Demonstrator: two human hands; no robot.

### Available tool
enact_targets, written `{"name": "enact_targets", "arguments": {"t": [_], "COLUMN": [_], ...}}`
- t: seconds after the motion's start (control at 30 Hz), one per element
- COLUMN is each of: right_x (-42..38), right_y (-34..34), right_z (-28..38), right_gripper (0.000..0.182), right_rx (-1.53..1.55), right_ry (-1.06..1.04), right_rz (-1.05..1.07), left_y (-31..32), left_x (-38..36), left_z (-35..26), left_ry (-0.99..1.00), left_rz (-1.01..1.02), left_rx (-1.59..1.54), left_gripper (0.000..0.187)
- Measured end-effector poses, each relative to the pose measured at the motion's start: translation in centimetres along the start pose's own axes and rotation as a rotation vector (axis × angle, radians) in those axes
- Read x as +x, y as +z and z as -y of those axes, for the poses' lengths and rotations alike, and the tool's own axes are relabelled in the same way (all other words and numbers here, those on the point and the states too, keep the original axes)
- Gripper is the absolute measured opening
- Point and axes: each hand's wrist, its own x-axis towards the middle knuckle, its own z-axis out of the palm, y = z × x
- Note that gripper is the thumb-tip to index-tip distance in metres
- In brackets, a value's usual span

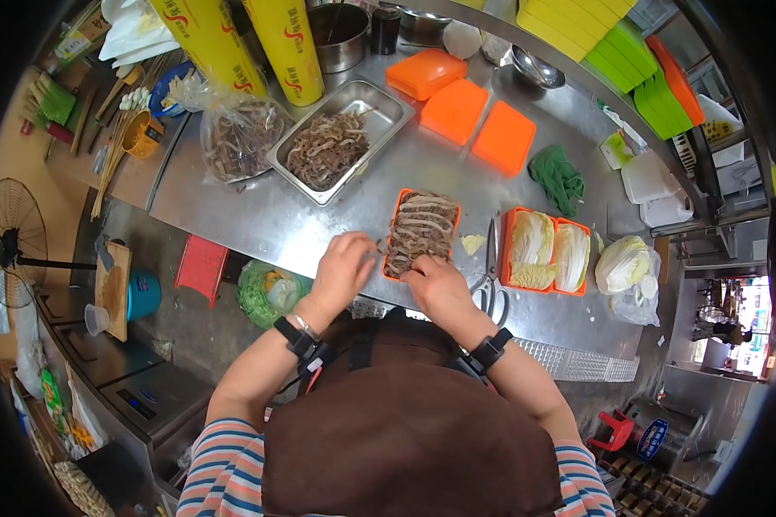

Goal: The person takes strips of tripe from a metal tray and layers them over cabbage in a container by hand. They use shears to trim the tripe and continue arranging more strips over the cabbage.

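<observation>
An orange container (457,217) in front of me is packed with grey-brown strips (423,222) that look like sliced tripe, paler ones laid across the top. My right hand (440,289) is at its near end, fingertips pinched together on the strips there. Just off the left side, my left hand (343,265) hovers with bent fingers apart and nothing visible in them. Behind the container, a steel tray (388,121) holds more loose strips, next to a clear plastic bag (241,138) of them.
Right of the container lie black scissors (491,267) and two orange boxes (509,283) of cabbage, with a bagged cabbage (622,264) beyond. Orange lids (453,112), a green net bag (557,178) and yellow film-roll boxes (286,52) are farther back.
</observation>
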Motion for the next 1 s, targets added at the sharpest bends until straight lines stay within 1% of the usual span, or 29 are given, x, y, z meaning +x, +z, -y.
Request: {"name": "enact_targets", "arguments": {"t": [0.03,0.07,0.13,0.17,0.2,0.27,0.3,0.37,0.4,0.47,0.5,0.53,0.6,0.63,0.67,0.73,0.8,0.87,0.9,0.97,1.0], "right_x": [0.0,0.1,0.2,0.2,0.2,0.2,0.2,0.4,0.4,0.4,0.4,0.4,0.5,0.5,0.5,0.4,0.4,0.4,0.5,0.3,0.2], "right_y": [0.0,0.1,0.0,-0.1,0.0,0.2,0.0,-0.2,-0.2,-0.1,-0.1,-0.2,-0.2,-0.3,-0.3,-0.7,-1.0,-1.4,-1.7,-2.6,-3.1], "right_z": [0.0,0.0,0.0,0.1,0.1,0.0,0.0,0.1,0.2,0.2,0.3,0.3,0.4,0.5,0.5,0.5,0.6,0.6,0.7,1.1,1.3], "right_gripper": [0.013,0.013,0.013,0.013,0.013,0.012,0.012,0.015,0.015,0.01,0.01,0.009,0.008,0.008,0.008,0.008,0.009,0.013,0.013,0.02,0.02], "right_rx": [0.004,0.008,0.001,-0.006,-0.009,-0.001,-0.003,0.008,0.006,0.019,0.02,0.02,0.019,0.024,0.027,0.035,0.048,0.095,0.093,0.152,0.149], "right_ry": [0.001,0.0,-0.003,0.002,0.004,0.007,0.009,0.024,0.026,0.032,0.041,0.037,0.032,0.044,0.057,0.052,0.048,0.03,0.031,0.051,0.054], "right_rz": [0.002,0.004,0.016,0.024,0.024,0.016,0.015,0.041,0.035,0.019,0.014,0.015,0.015,0.033,0.049,0.05,0.052,0.048,0.046,0.016,0.019], "left_y": [-0.1,0.0,0.5,1.2,1.8,3.0,2.8,1.8,1.2,-0.2,-0.4,-0.1,0.7,1.0,1.4,1.7,1.9,2.4,2.4,2.5,2.7], "left_x": [0.5,0.9,1.8,2.0,1.9,1.8,1.8,1.9,2.2,2.9,3.4,3.8,4.4,4.5,4.4,4.5,4.1,3.7,3.7,3.6,3.5], "left_z": [0.4,0.5,0.5,1.1,1.7,2.7,2.8,3.1,2.6,1.7,1.2,1.0,0.8,0.6,0.9,1.0,1.2,1.7,1.6,1.4,1.4], "left_ry": [-0.119,-0.122,-0.145,-0.054,-0.052,-0.027,-0.023,-0.009,-0.003,-0.169,-0.221,-0.217,-0.234,-0.246,-0.24,-0.022,-0.049,-0.277,-0.274,-0.228,-0.227], "left_rz": [0.063,0.06,0.185,0.187,0.187,0.281,0.282,0.238,0.237,0.18,0.159,0.165,0.241,0.3,0.303,0.255,0.257,0.289,0.289,0.203,0.203], "left_rx": [0.021,0.022,0.102,0.131,0.128,0.299,0.298,0.363,0.365,0.093,-0.047,-0.048,-0.344,-0.357,-0.359,-0.159,-0.181,-0.432,-0.433,-0.305,-0.31], "left_gripper": [0.033,0.033,0.035,0.025,0.025,0.019,0.019,0.011,0.011,0.007,0.006,0.006,0.007,0.008,0.008,0.008,0.009,0.012,0.012,0.01,0.01]}}
